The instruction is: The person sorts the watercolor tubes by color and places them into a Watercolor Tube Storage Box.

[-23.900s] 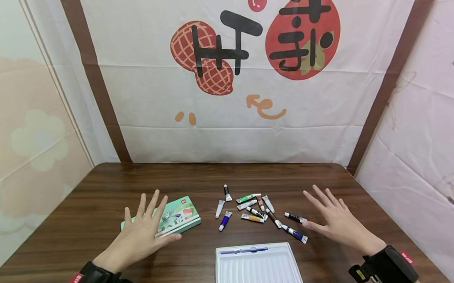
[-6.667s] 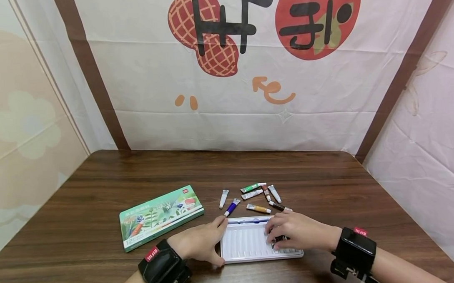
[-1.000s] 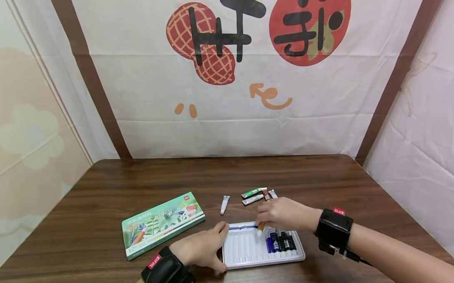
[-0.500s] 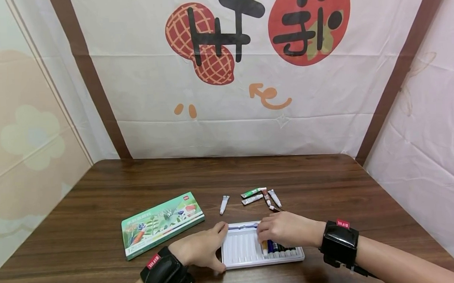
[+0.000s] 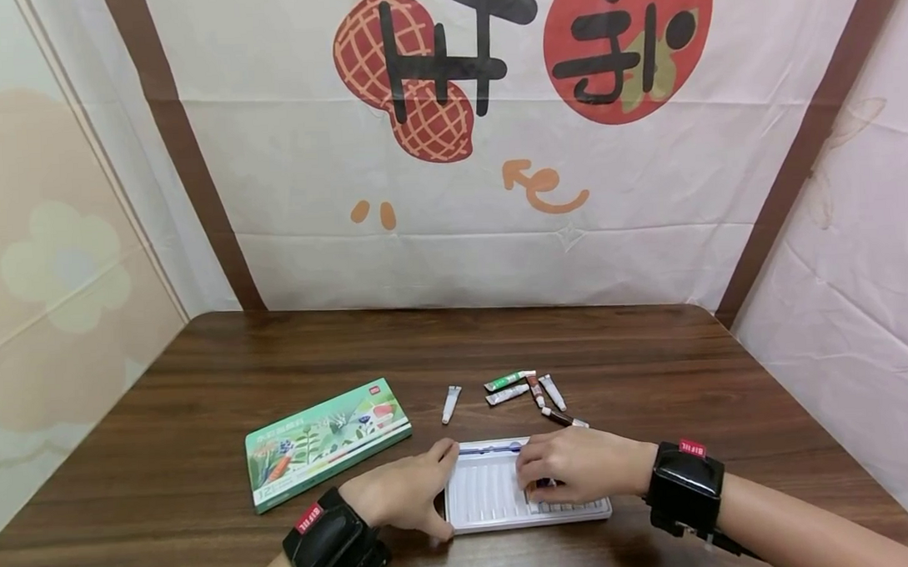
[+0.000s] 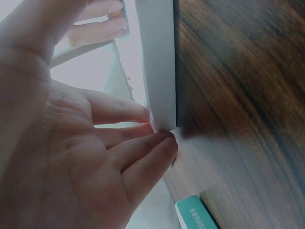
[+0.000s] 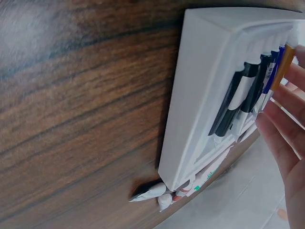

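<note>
A white plastic tray (image 5: 485, 493) with ridged slots lies on the table. My left hand (image 5: 404, 490) holds its left end, thumb at the near corner and fingers toward the far one. Over the tray's right half is my right hand (image 5: 580, 463), fingers bent down to an ochre-yellow paint tube (image 7: 284, 67). In the right wrist view this tube lies in a slot beside a blue paint tube (image 7: 271, 76), and the fingertips are on it. Black paint tubes (image 7: 243, 88) fill the slots toward the right end; in the head view the hand mostly covers them.
Behind the tray lie a white paint tube (image 5: 451, 404), a green one (image 5: 506, 381), a brown one (image 5: 536, 390), a dark one (image 5: 562, 418) and silvery-white ones. A green paint box (image 5: 328, 442) lies left. A thin brush (image 5: 490, 450) sits in the tray's far groove.
Over the last second my right hand has lowered the yellow tube from a tilted position into a slot. Since the oldest frame, several scattered tubes have entered the tray. The left hand stays put lately.
</note>
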A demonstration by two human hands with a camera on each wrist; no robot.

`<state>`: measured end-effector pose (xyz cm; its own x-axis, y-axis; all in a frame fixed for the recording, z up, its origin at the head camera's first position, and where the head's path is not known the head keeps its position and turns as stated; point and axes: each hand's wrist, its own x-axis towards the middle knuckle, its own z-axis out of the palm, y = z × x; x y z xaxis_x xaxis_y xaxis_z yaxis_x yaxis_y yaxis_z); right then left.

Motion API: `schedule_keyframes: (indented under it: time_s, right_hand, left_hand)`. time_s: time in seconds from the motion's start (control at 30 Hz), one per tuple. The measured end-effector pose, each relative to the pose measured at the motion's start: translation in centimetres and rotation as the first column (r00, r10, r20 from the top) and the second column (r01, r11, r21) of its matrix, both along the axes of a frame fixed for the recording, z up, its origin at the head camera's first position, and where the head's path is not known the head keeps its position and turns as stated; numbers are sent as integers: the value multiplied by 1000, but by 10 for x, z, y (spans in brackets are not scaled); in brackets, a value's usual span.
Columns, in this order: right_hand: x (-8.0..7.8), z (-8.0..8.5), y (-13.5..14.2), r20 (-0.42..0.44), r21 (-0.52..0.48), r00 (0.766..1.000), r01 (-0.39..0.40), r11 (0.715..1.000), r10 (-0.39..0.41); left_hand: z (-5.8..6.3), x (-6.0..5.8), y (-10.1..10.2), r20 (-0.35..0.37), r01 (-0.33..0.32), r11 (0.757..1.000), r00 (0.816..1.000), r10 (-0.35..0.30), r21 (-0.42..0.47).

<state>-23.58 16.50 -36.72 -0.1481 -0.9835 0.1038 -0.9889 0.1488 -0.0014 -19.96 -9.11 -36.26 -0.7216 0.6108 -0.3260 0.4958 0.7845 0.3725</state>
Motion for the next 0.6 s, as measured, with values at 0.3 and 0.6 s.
schedule_keyframes:
  time_s: [0.3,0.6]
  right_hand:
    - [1,4,-1,1,-26,1000,8,1000,-8]
    - [6,7,-9,-30,57,995,95,994,-93]
  left_hand:
    - [2,0,0,-9,-3,1000,1000,3,1]
    - [0,-1,0,10,-8,1000,1000,8,4]
